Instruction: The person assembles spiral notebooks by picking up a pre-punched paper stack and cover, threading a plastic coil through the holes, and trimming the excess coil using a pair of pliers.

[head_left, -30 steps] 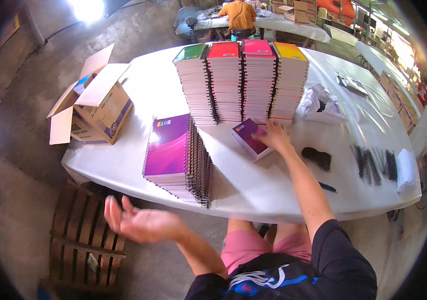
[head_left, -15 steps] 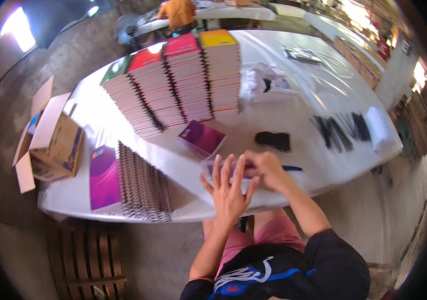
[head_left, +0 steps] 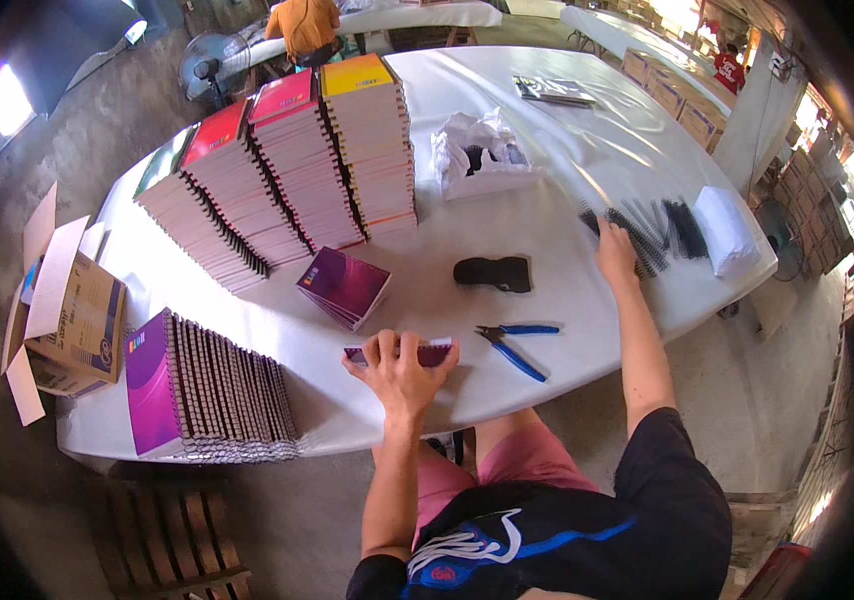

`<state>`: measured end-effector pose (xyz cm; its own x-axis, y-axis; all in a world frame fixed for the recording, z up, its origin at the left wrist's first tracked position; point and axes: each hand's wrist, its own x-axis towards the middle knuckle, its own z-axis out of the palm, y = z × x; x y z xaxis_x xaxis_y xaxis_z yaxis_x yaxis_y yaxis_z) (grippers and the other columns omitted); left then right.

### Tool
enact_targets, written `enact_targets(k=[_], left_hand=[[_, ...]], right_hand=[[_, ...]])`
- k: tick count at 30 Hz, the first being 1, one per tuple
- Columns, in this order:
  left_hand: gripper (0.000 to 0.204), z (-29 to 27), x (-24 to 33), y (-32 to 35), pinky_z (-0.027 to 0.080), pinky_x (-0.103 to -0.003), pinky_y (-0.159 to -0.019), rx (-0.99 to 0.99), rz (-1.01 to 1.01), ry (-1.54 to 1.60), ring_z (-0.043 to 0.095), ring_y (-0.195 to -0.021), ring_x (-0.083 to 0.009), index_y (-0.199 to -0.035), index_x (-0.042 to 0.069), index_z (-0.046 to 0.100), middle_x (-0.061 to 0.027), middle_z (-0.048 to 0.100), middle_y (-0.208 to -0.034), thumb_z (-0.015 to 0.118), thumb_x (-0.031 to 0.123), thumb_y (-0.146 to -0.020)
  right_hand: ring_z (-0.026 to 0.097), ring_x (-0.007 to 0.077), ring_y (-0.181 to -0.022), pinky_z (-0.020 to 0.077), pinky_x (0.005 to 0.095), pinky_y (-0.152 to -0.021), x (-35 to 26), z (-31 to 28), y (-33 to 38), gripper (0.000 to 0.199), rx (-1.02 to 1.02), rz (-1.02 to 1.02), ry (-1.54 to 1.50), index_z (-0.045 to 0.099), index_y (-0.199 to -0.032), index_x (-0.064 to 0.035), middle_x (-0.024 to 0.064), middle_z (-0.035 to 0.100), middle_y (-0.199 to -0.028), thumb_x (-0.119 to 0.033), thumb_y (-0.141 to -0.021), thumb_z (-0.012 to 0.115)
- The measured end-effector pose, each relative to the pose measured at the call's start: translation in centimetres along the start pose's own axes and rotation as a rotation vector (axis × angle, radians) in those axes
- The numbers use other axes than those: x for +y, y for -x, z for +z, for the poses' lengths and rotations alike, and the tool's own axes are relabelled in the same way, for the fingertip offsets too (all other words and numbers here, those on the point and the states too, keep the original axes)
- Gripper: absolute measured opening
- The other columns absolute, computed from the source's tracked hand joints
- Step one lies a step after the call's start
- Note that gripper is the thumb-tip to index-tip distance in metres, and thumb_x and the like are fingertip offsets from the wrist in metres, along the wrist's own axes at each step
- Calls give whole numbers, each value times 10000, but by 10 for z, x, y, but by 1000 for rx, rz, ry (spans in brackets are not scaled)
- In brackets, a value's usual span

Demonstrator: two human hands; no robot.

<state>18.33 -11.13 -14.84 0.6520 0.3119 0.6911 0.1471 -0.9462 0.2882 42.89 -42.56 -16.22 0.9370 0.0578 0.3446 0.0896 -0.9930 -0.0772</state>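
One hand (head_left: 400,372), left, grips notebook (head_left: 435,355); right hand (head_left: 616,254) outstretched at coils (head_left: 645,245)

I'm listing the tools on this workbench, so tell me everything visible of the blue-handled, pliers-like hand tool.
The blue-handled, pliers-like hand tool has two slim, plastic-looking handles spread in a V from a short, dark, metal-looking head. It lies flat on the white-covered table, head toward the left, on the near side of the flat black piece and right of the person's left hand. Only the tabletop touches it. Whether its tips are parted is too small to tell.
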Motion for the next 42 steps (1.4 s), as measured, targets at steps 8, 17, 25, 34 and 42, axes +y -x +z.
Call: enact_targets(k=[8, 17, 25, 34, 42], left_hand=[[449, -9, -9, 7, 278, -502, -862, 9, -10, 73, 455, -945, -271, -724, 151, 564, -24, 508, -913, 802, 474, -521], [410, -17, -20, 16, 265, -529, -899, 77, -34, 53, 439, -970, -261, -724, 168, 560, -16, 495, -875, 782, 456, -537], [439, -12, -18, 17, 242, -559, -923, 76, -35, 34, 431, -982, -259, -727, 173, 559, -19, 492, -868, 774, 490, -512], [436, -8, -18, 20, 200, -617, -922, 91, -59, 68, 438, -987, -245, -716, 162, 553, -19, 485, -863, 726, 516, -528], [465, -12, -17, 19, 183, -624, -940, 21, -71, 44, 443, -987, -244, -749, 160, 568, -22, 487, -877, 723, 567, -586]], right_hand=[[587, 374, -975, 473, 453, -834, -44, -67, 5, 535, 35, -191, -64, 498, -1284, -83, 203, 612, -1019, 96, -780, 485], [539, 246, -785, 451, 304, -785, -168, -123, 113, 419, -690, -668, -977, 543, -1278, -125, 125, 609, -1009, -37, -869, 526], [604, 230, -798, 470, 312, -711, -195, -105, 134, 178, -471, -568, -1097, 714, -963, -71, 104, 666, -843, -97, -787, 705], [596, 196, -865, 471, 306, -767, -196, -92, 132, 222, -396, -579, -1201, 726, -897, -88, 73, 673, -858, -22, -687, 744], [609, 230, -804, 465, 327, -743, -195, -116, 120, 210, -911, -501, -957, 686, -980, -72, 88, 669, -829, -122, -778, 713]])
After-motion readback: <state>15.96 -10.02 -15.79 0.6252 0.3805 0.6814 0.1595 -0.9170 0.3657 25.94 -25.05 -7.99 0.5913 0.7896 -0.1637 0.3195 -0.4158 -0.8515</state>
